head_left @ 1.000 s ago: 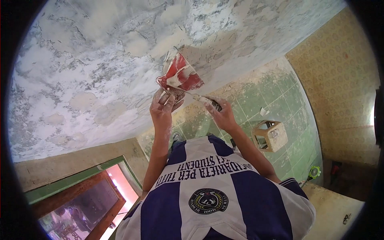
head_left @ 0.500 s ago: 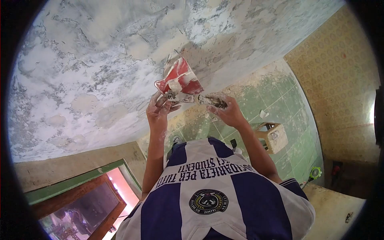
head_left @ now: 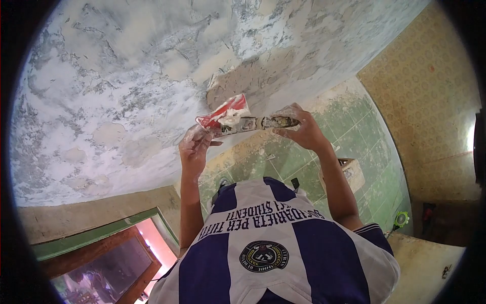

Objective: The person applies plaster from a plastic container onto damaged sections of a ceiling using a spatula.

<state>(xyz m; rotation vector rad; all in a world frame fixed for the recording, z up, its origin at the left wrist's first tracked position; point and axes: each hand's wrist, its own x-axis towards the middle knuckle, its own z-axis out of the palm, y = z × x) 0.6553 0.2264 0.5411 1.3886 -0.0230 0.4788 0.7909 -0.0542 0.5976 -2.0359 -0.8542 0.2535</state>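
My left hand is closed on the edge of a red plastic spreader, which carries a mass of whitish filler paste. From the other side, my right hand grips the handle of a putty knife. Its smeared blade lies across the lower part of the spreader, against the paste. Both hands are dusted with white. Behind the tools rises a wall with patchy white and grey plaster and a damp-looking brownish patch.
Green tiles splashed with paste cover the floor. A box-like stool stands to the right, partly behind my forearm. A green round object lies farther right. At lower left is a wooden-framed window or door. Patterned yellowish covering fills the right side.
The spreader has tipped flatter and come slightly lower, showing less of its red face. My right hand has shifted right with the putty knife, whose blade has slid across the paste.
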